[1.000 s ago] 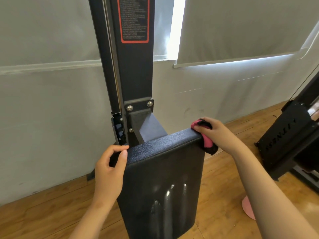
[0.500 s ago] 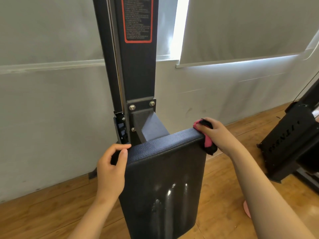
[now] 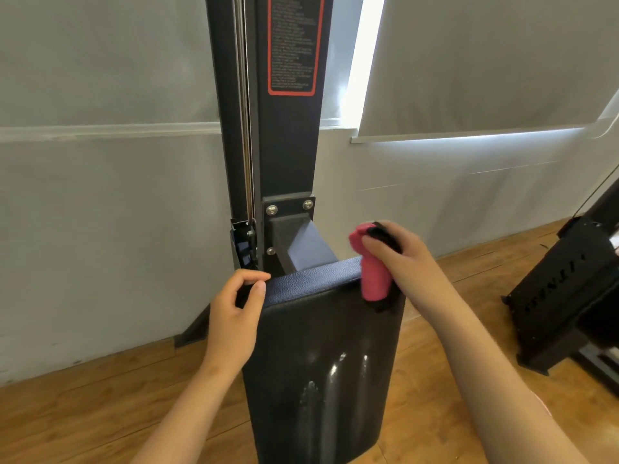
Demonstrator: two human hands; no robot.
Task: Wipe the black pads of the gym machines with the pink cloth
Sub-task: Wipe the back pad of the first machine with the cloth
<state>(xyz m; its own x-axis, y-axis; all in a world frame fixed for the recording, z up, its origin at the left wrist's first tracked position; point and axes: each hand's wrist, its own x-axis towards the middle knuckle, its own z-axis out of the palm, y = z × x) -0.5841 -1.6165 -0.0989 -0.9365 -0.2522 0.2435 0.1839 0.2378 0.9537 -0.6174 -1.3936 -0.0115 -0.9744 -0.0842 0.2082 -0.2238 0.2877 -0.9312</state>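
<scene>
On one black pad (image 3: 321, 346), two hands: left hand (image 3: 234, 316) grips its top corner, right hand (image 3: 408, 262) clutches one pink cloth (image 3: 371, 272) at the opposite corner.

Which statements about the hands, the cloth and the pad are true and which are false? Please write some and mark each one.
1. The right hand holds the pink cloth at the top right corner of the black pad. True.
2. The left hand lies flat on the floor. False: it grips the black pad's top left corner.
3. The label on the upright post has a red border. True.
4. The floor is grey carpet. False: it is wooden boards.
</scene>
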